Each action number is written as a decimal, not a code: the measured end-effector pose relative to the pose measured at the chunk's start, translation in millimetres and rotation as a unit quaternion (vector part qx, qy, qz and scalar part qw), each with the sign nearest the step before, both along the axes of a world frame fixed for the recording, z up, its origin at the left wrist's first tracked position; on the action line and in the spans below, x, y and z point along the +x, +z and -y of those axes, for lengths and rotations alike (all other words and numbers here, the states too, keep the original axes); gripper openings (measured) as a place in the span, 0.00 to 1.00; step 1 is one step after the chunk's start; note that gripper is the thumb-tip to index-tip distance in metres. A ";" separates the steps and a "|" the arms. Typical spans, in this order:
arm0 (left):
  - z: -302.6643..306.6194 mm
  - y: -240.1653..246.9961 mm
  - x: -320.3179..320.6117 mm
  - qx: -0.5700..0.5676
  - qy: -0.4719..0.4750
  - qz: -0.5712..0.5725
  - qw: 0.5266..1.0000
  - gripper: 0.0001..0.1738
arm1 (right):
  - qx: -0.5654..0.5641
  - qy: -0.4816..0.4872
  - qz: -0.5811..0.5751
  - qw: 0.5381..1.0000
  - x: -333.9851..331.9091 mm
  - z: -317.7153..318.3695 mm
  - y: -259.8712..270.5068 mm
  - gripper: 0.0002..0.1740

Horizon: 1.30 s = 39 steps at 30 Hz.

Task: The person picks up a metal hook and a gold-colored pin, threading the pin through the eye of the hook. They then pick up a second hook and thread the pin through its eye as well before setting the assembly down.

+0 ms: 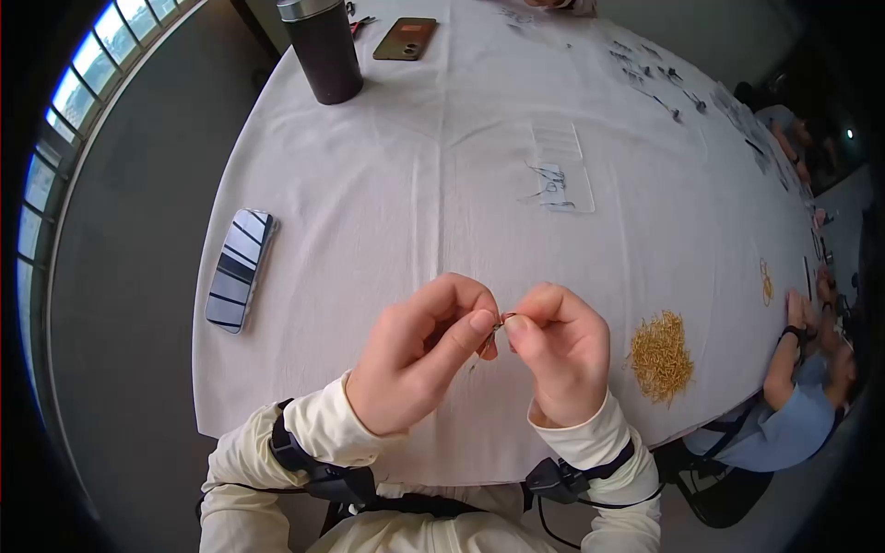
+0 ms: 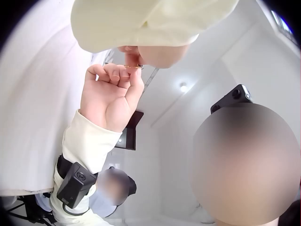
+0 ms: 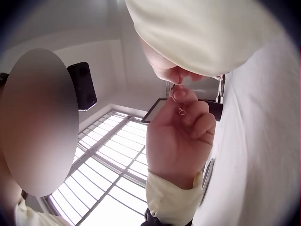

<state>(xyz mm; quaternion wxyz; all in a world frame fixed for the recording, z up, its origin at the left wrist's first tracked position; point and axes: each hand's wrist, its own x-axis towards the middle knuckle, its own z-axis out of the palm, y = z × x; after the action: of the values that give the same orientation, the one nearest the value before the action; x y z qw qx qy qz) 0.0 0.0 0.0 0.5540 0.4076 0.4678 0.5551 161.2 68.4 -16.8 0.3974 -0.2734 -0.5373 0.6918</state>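
Note:
Over the near part of the table, my left hand (image 1: 415,359) and my right hand (image 1: 564,355) meet fingertip to fingertip. Thumb and forefinger of each pinch a small, thin dark piece with gold on it (image 1: 499,324). A thin end of it sticks out below the left fingers. In the right wrist view, a tiny gold ring (image 3: 182,112) shows against the left hand's fingers. The left wrist view has a slim gold length (image 2: 131,67) at the right fingertips. Fingers hide most of the piece, and I cannot tell its kind.
Right of my hands lies a heap of small gold pieces (image 1: 661,358). Ahead, a clear plastic case (image 1: 579,189) holds thin dark wire-like pieces. A phone (image 1: 241,270) lies left; a dark tumbler (image 1: 323,55) and another phone (image 1: 406,39) stand farther back. People sit along the right side.

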 end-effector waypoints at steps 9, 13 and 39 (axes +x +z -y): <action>-5.6 9.5 -10.1 0.078 0.032 -0.290 0.953 0.03 | 0.009 0.001 0.006 1.000 1.9 -5.5 -0.7 0.02; -6.6 10.9 -9.9 0.125 0.081 -0.356 0.922 0.03 | 0.007 -0.002 0.008 1.000 1.1 -6.4 0.5 0.02; -1.3 8.9 -8.7 -0.085 0.006 -0.047 0.995 0.08 | 0.072 0.020 0.046 0.996 0.5 -9.4 -1.5 0.02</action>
<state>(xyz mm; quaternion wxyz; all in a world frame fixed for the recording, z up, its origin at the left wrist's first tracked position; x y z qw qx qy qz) -8.7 1.3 8.9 0.5607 0.3820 0.5410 0.4970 161.7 77.8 -18.2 0.3772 -0.2650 -0.6088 0.6456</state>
